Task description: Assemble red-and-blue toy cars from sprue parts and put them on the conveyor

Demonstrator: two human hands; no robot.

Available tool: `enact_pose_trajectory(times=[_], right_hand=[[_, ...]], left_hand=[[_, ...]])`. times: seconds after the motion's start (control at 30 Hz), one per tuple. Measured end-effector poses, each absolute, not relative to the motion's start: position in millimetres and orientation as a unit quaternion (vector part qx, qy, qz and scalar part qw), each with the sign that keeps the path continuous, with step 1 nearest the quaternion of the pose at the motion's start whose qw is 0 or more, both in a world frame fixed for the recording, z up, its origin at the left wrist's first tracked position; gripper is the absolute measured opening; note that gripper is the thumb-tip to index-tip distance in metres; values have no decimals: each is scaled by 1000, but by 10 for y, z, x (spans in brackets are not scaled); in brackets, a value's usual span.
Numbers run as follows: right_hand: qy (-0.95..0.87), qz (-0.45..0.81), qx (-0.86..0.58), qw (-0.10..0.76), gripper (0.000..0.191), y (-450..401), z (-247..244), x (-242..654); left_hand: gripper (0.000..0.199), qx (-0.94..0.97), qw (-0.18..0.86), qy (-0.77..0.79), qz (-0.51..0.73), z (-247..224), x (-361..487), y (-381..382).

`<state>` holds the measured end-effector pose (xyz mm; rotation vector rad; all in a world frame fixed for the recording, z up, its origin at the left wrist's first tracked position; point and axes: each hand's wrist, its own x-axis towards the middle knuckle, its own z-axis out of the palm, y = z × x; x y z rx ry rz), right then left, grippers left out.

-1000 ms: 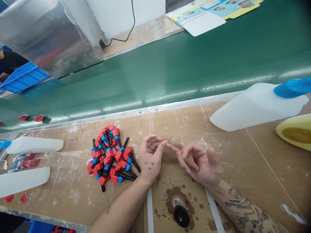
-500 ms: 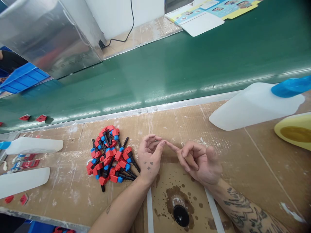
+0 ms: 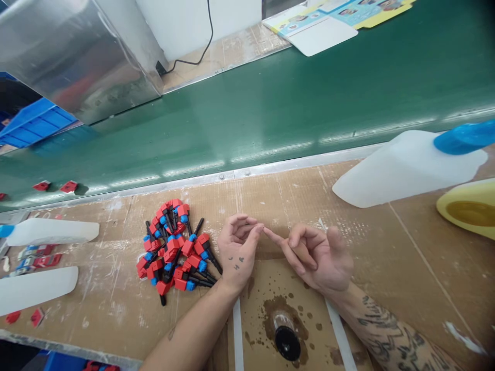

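My left hand (image 3: 238, 247) is held above the cardboard-covered bench, its thumb and forefinger pinched around the tip of a finger of my right hand. That finger of my right hand (image 3: 319, 257) reaches out straight to the left, while the others are half curled and apart. No object shows in the right palm. Beside my left wrist lies a pile of red, blue and black plastic toy parts (image 3: 172, 250). Below and between the hands, a small clear container with a black end (image 3: 287, 342) rests on a stained cardboard patch (image 3: 258, 296).
A green conveyor belt (image 3: 216, 123) runs behind the bench. On the right are a white bottle with a blue top (image 3: 390, 170) and a yellow dish of amber liquid (image 3: 444, 206). White bottles (image 3: 54, 232) lie at left; a blue crate (image 3: 36, 123) stands beyond.
Both hands keep nearly the same pose, with the finger still pinched. The whole view has shifted very slightly.
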<state>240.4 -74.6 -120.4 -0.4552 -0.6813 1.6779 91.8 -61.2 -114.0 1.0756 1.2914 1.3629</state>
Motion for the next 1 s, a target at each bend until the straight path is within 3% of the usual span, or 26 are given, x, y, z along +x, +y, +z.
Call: enact_pose_trajectory(times=[1.0], right_hand=[[-321, 694, -212, 608, 60, -745, -1231, 2418]], left_hand=[[21, 444, 477, 509, 562, -1146, 927, -622]])
